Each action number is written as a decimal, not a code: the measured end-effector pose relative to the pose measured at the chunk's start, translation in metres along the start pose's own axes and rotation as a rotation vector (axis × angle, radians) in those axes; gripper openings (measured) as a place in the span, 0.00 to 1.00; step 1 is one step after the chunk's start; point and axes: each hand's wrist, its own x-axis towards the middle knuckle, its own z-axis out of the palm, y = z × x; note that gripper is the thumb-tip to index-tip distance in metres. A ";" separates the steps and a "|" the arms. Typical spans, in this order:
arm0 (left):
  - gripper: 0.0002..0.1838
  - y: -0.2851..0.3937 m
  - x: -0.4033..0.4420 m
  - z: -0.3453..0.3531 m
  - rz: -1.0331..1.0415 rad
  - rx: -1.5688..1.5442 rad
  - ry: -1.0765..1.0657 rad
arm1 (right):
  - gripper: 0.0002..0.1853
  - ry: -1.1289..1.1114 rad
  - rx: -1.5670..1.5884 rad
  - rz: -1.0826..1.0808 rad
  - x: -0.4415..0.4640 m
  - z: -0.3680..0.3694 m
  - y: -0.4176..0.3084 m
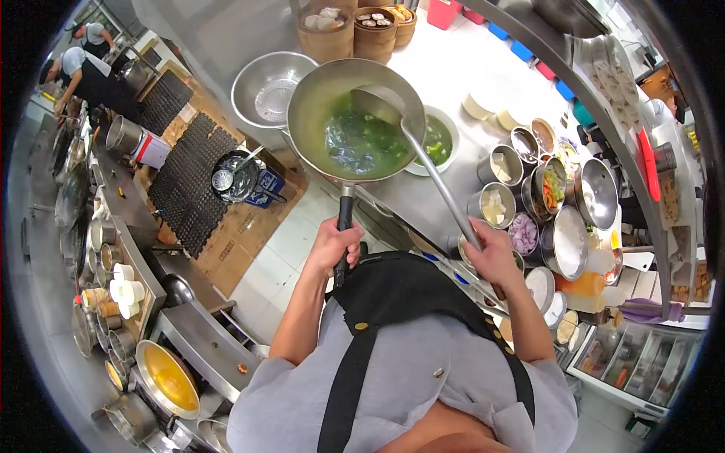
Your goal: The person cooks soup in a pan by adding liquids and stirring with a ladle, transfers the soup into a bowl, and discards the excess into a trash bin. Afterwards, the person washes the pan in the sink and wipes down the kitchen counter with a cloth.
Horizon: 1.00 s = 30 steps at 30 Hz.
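Note:
My left hand (334, 246) is wrapped round the black handle of a wok (310, 136). Green soup with leafy bits (359, 143) fills the bottom of the wok. In my right hand (492, 255) is the long handle of a steel ladle (442, 181), its bowl dipping over the soup inside the wok. A white bowl (451, 124) with green soup in it stands just right of the wok, partly hidden behind the wok's rim and the ladle.
A steel colander (264, 87) sits left of the wok, with bamboo steamers (325, 41) behind. Several metal containers of cut ingredients (495, 205) crowd the counter at right. A skimmer (222, 180) rests in a dark pan at lower left. Two people work far left.

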 end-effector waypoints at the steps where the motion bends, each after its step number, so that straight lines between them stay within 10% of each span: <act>1: 0.08 0.001 0.000 0.001 0.001 -0.006 -0.015 | 0.25 0.062 -0.037 -0.070 0.009 0.005 0.003; 8: 0.08 -0.001 0.007 0.014 0.025 0.060 -0.020 | 0.22 0.047 0.040 -0.099 0.028 0.011 0.012; 18: 0.08 -0.004 0.010 0.018 -0.028 0.196 -0.009 | 0.19 -0.440 1.129 0.633 -0.005 -0.017 -0.037; 30: 0.08 0.006 0.003 0.020 -0.064 0.094 -0.051 | 0.23 -0.416 1.457 0.506 -0.025 -0.058 -0.060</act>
